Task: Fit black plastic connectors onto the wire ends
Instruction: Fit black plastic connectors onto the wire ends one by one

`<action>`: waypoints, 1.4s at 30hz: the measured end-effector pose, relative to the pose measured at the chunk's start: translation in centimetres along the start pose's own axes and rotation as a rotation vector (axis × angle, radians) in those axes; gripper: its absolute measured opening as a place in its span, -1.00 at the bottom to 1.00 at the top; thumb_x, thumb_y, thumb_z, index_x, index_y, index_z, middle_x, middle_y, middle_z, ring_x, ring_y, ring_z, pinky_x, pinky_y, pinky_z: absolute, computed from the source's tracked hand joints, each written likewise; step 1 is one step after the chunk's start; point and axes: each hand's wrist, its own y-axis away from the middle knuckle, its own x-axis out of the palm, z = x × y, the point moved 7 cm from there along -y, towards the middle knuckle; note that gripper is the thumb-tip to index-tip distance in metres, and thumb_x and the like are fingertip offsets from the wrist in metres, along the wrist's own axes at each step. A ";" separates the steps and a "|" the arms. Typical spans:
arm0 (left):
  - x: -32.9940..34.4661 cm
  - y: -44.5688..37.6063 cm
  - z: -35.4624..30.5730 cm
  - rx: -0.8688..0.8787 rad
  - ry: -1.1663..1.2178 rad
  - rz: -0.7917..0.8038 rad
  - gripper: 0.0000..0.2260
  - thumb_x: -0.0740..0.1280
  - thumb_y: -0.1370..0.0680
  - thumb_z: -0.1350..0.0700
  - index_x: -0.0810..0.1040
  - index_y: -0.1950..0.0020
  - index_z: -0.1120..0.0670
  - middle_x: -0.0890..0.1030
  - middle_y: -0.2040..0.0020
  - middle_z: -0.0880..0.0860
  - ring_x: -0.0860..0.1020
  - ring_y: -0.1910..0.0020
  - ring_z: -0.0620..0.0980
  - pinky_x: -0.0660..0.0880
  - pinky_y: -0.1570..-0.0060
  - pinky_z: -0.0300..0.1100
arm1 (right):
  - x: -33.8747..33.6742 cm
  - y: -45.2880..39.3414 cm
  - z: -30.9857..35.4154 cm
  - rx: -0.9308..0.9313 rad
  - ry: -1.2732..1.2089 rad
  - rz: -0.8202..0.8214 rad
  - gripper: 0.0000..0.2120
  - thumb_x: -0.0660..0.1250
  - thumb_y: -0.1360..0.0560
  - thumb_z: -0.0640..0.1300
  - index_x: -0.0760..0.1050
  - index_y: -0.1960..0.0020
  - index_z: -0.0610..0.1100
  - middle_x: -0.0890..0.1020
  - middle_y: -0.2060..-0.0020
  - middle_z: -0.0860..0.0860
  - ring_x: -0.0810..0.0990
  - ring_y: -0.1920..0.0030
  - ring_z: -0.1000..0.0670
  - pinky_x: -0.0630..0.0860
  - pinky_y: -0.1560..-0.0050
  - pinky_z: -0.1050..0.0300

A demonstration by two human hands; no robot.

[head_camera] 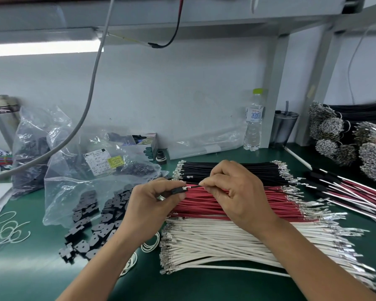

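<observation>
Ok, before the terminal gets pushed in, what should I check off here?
1. Left hand grips the connector: ok.
2. Right hand pinches the black wire close to its end: ok.
3. Terminal at the connector's mouth: ok.
4. Terminal turned the right way for the slot: cannot tell.
5. Terminal already clicked home: cannot tell; metal still shows.
6. Loose connectors nearby on the mat: ok.

we see 2 bare forearms reaching in from the bottom edge, with no sleeves on either. the left hand (152, 205) wears a silver ring on 1 finger. the right hand (239, 192) wears nothing. we see no gloves and no wristbands.
</observation>
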 end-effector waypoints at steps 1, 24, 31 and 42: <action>0.0 0.0 -0.1 -0.001 0.006 0.002 -0.73 0.56 -0.46 0.15 0.75 0.01 -0.25 0.74 0.11 -0.06 0.68 0.13 0.00 0.66 0.05 -0.11 | 0.0 0.0 0.0 -0.002 -0.002 0.008 -0.93 0.47 -0.51 -0.10 0.71 0.02 -0.01 0.54 0.17 0.14 0.51 0.13 0.12 0.51 0.18 0.16; 0.7 0.3 -1.5 0.080 -0.243 0.156 -0.77 0.52 -0.52 0.19 0.76 -0.01 -0.16 0.69 0.14 -0.20 0.64 0.17 -0.17 0.50 0.19 -0.39 | 2.5 0.5 0.3 0.153 -0.210 0.213 -0.91 0.45 -0.53 -0.21 0.71 0.00 -0.10 0.55 0.15 0.10 0.56 0.10 0.09 0.55 0.06 0.03; 0.2 0.1 -1.8 0.043 -0.191 0.107 -0.71 0.54 -0.51 0.16 0.73 0.06 -0.29 0.72 0.15 -0.18 0.65 0.23 -0.16 0.54 0.21 -0.37 | 2.5 -0.2 0.8 0.160 -0.167 0.161 -0.95 0.45 -0.53 -0.16 0.68 0.04 -0.12 0.55 0.16 0.10 0.54 0.12 0.12 0.53 0.05 0.07; -0.1 -0.2 -1.5 0.021 -0.096 0.048 -0.73 0.51 -0.53 0.19 0.74 0.01 -0.23 0.71 0.22 -0.04 0.60 0.32 -0.12 0.53 0.29 -0.29 | 1.9 -0.7 2.1 0.019 0.132 0.034 -0.91 0.40 -0.57 -0.09 0.65 0.01 -0.10 0.54 0.14 0.09 0.49 0.11 0.07 0.49 0.16 0.13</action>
